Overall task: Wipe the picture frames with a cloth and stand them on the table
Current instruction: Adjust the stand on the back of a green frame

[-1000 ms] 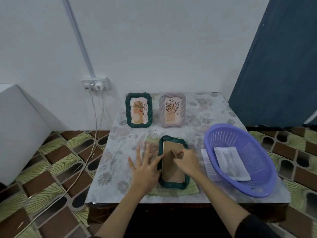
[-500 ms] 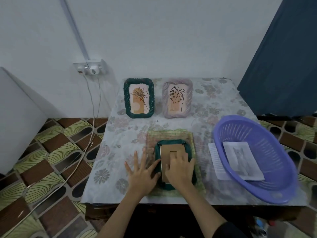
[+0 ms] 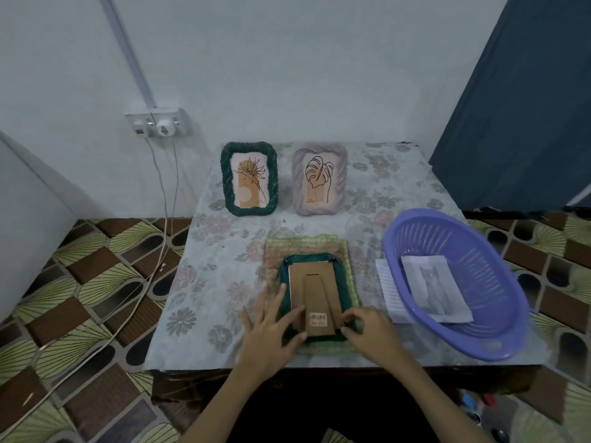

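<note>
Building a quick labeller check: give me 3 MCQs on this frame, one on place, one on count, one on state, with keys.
1. Where is the cat print?
A. In the basket
B. On the cloth
C. Against the wall

2. How many frames stand upright?
A. One
B. Two
C. Three

3. How does the near frame lie?
A. Upright
B. Face up
C. Face down

Key: 1 A, the cat print lies inside the basket. 2 B, the green frame and the pink frame stand by the wall. 3 C, the near frame shows its cardboard back and lies on the cloth, with the left hand and right hand at its near end.
</note>
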